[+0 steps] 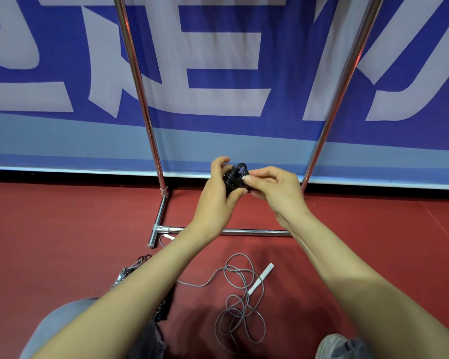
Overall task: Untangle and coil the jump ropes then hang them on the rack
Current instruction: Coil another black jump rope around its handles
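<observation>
At the centre of the frame, a person's left hand (pixel 217 196) and right hand (pixel 279 194) together hold a small, tightly coiled black jump rope (pixel 233 178). The left fingers curl round it and the right fingers pinch its side. Just behind stands a chrome tube rack (pixel 146 104). At lower centre, a loose grey jump rope with white handles (pixel 240 304) lies tangled on the red floor (pixel 62 229).

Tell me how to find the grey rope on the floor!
Start at the shiny metal rack, then look down to the red floor in front of its bottom bar. The grey jump rope lies there in loose loops between the person's arms. Unlike the black rope beside it, it is pale, with a white handle.
</observation>
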